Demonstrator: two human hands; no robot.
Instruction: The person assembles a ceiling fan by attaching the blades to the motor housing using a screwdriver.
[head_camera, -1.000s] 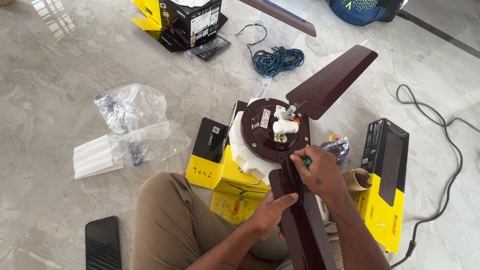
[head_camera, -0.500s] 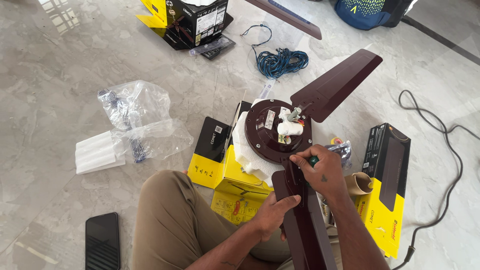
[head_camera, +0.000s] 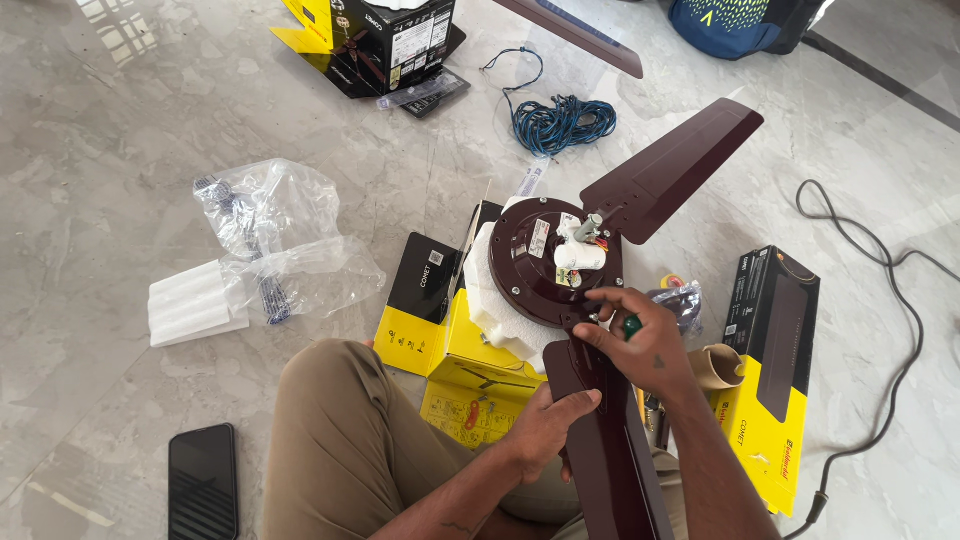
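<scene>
A dark maroon ceiling fan motor (head_camera: 540, 262) rests on white foam over a yellow box (head_camera: 470, 365). One maroon blade (head_camera: 672, 170) points up to the right. A second blade (head_camera: 610, 460) runs down toward me. My right hand (head_camera: 632, 338) grips a green-handled screwdriver (head_camera: 630, 324) at the joint between that blade and the motor. My left hand (head_camera: 550, 420) presses on the near blade's left edge and steadies it.
A black phone (head_camera: 203, 480) lies at the lower left. Clear plastic bags (head_camera: 275, 235) and white foam (head_camera: 195, 303) sit left. A blue cable coil (head_camera: 560, 120), a black-and-yellow box (head_camera: 770, 370), a black cord (head_camera: 890, 300) and a loose third blade (head_camera: 575, 30) surround the fan.
My right hand has shifted slightly at the blade joint with the screwdriver. My left hand stays on the near blade. The view has moved a little.
</scene>
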